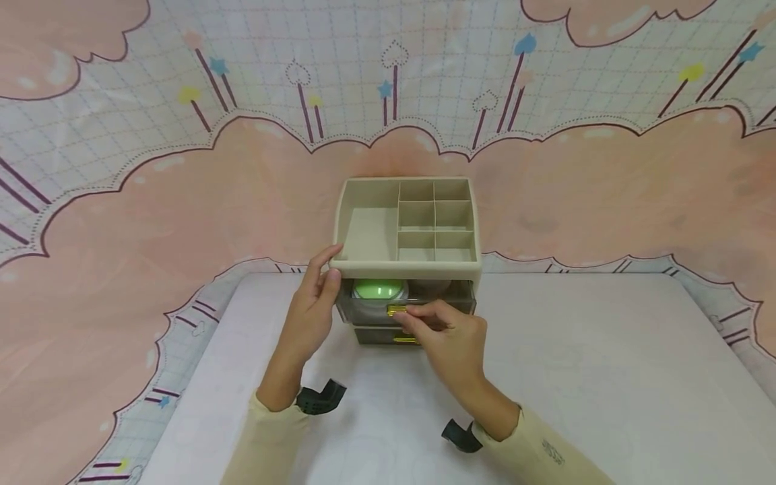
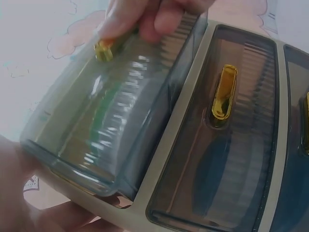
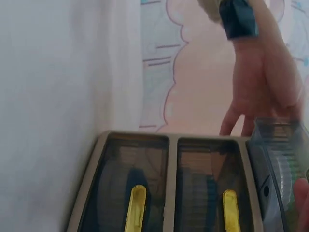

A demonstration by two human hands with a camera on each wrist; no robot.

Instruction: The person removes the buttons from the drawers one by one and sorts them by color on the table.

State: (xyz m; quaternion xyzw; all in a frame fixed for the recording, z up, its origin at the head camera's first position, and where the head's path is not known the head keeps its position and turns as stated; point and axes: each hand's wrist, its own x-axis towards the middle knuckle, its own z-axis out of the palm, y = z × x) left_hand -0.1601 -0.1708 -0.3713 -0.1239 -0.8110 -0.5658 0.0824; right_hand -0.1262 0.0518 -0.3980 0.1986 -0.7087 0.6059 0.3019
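A cream desktop drawer organizer (image 1: 406,271) stands against the backdrop. Its top drawer (image 1: 364,312), clear and smoky, is pulled partly out. Inside sits a round item with a green top (image 1: 380,289); its kind is unclear. My right hand (image 1: 455,340) pinches that drawer's gold handle (image 1: 395,310) between thumb and fingers. At the organizer's front left corner, my left hand (image 1: 310,320) holds the side, thumb at the front edge. In the left wrist view, a closed drawer (image 2: 193,159) with a gold handle (image 2: 225,92) lies beside the pulled one.
Bare divided compartments (image 1: 435,219) form the organizer's top. It stands on a white table (image 1: 606,377), with a pink patterned cloth (image 1: 182,195) behind. Dark cameras (image 1: 321,397) are strapped to both wrists. Blue and white shapes show through the lower drawers.
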